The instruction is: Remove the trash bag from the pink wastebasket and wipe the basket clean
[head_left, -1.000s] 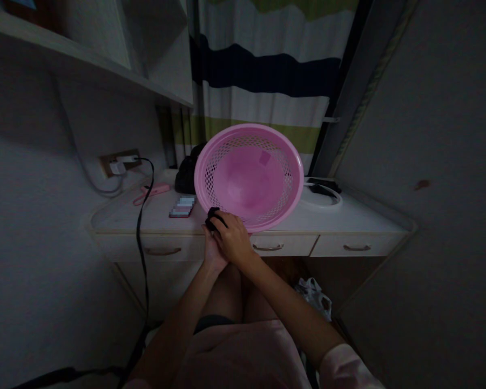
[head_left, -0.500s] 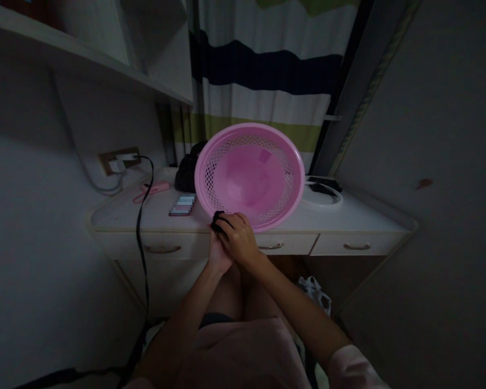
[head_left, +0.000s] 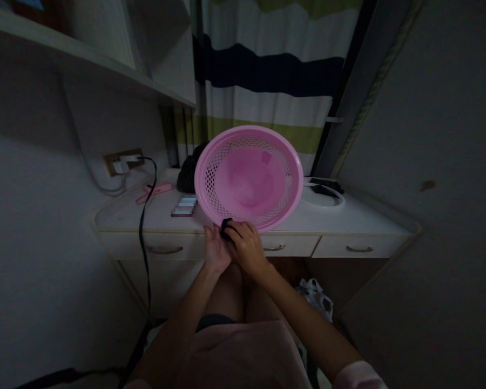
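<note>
My right hand [head_left: 247, 246] is wrapped over a small black bundle [head_left: 225, 229] that looks like folded cloth; its exact kind is too dark to make out. Just left of it, my left hand [head_left: 217, 253] has its palm turned up and its visible fingers apart, close beside the bundle. Some of its fingers are hidden behind the right hand. Directly beyond both hands, a pink plastic basket [head_left: 251, 178] with perforated sides is tipped so that its inside faces me. Its near rim lies at the desk's front edge.
On the white desk [head_left: 157, 216] are a phone [head_left: 185, 206], a pink strapped item [head_left: 160, 189], a dark bundle [head_left: 186, 175] and a white ring-shaped cord [head_left: 342, 202]. A black cable [head_left: 141, 232] hangs from the wall socket. Below sits a plastic bag [head_left: 316, 294].
My right hand has shifted slightly right and toward me with the black bundle. The left hand has come apart from it, its fingers now spread.
</note>
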Available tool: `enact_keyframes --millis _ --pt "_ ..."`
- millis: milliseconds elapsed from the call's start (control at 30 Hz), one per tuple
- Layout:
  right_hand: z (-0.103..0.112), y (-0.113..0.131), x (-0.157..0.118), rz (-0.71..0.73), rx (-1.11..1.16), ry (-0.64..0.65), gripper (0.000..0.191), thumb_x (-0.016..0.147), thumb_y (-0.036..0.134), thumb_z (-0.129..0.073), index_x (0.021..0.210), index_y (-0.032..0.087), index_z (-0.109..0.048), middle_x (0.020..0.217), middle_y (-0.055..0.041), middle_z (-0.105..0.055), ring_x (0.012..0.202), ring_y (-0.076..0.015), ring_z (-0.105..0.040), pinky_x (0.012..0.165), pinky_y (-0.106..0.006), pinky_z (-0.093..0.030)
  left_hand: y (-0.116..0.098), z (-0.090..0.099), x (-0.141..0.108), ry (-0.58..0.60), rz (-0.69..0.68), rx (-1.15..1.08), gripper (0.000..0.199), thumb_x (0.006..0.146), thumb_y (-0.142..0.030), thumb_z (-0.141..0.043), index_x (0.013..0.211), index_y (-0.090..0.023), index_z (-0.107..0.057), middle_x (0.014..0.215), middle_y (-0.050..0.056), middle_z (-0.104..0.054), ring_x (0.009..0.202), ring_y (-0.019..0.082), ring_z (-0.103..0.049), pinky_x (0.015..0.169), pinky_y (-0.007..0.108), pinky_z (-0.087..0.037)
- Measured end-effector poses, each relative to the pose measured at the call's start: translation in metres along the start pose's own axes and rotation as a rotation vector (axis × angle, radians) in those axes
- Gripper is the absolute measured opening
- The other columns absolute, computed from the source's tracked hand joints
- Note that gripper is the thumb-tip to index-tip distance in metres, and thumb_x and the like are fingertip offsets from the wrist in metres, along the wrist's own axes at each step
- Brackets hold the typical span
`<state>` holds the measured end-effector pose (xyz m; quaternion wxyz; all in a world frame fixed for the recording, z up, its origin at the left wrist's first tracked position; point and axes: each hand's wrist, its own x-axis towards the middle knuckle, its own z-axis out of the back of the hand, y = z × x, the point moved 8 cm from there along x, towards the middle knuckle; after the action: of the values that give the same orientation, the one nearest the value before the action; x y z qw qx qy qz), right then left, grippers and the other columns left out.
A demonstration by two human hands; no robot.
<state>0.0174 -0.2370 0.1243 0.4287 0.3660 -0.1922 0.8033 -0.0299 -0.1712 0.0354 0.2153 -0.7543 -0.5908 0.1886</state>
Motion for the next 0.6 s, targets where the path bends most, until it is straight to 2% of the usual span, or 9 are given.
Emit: enact_keyframes --millis 133,267,433,533,600 --pt "0.012 -0.012 -0.019 0.032 -0.033 0.008 0.027 0.081 0.012 -0.055 0.107 0.019 -0.060 0.115 -0.0090 -0.061 0.099 -0.0224 -0.054 0.088 -0.040 -0.042 0.000 -0.016 -0.005 0.114 -0.009 -0.129 0.048 0.089 -0.055 -0.023 0.091 -0.027 -0.062 0.103 0.004 -0.065 0.102 0.023 -0.056 0.090 0.044 -0.043" --pt "0.011 -0.016 -0.015 0.043 -0.030 0.031 0.028 0.083 0.014 -0.054 0.109 0.017 -0.059 0.118 -0.0113 -0.058 0.101 -0.0230 -0.053 0.086 -0.039 -0.044 -0.003 -0.031 -0.010 0.197 -0.018 -0.183 0.040 0.090 -0.050 -0.030 0.096 -0.026 -0.062 0.100 0.003 -0.066 0.096 0.020 -0.059 0.089 0.040 -0.045" --pt "0.005 -0.011 -0.007 0.119 -0.017 0.012 0.024 0.083 0.019 -0.056 0.106 0.014 -0.060 0.113 -0.0124 -0.061 0.098 -0.0231 -0.053 0.084 -0.038 -0.044 0.004 -0.018 -0.006 0.105 0.072 -0.233 0.042 0.090 -0.048 -0.032 0.089 -0.017 -0.061 0.091 0.005 -0.065 0.081 0.014 -0.062 0.067 0.025 -0.050" --pt "0.006 -0.009 -0.008 0.172 0.000 0.004 0.023 0.084 0.023 -0.056 0.105 0.014 -0.060 0.109 -0.0126 -0.062 0.096 -0.0220 -0.053 0.082 -0.037 -0.045 0.011 -0.010 -0.002 0.051 0.130 -0.242 0.044 0.091 -0.046 -0.032 0.091 -0.013 -0.060 0.085 0.006 -0.065 0.072 0.014 -0.062 0.058 0.024 -0.050" --pt "0.008 -0.010 -0.010 0.207 -0.002 0.011 0.023 0.085 0.024 -0.055 0.105 0.014 -0.060 0.107 -0.0124 -0.062 0.095 -0.0214 -0.054 0.082 -0.037 -0.045 0.012 -0.008 -0.002 0.032 0.115 -0.260 0.044 0.092 -0.045 -0.030 0.091 -0.012 -0.060 0.084 0.006 -0.065 0.071 0.014 -0.062 0.057 0.023 -0.050"
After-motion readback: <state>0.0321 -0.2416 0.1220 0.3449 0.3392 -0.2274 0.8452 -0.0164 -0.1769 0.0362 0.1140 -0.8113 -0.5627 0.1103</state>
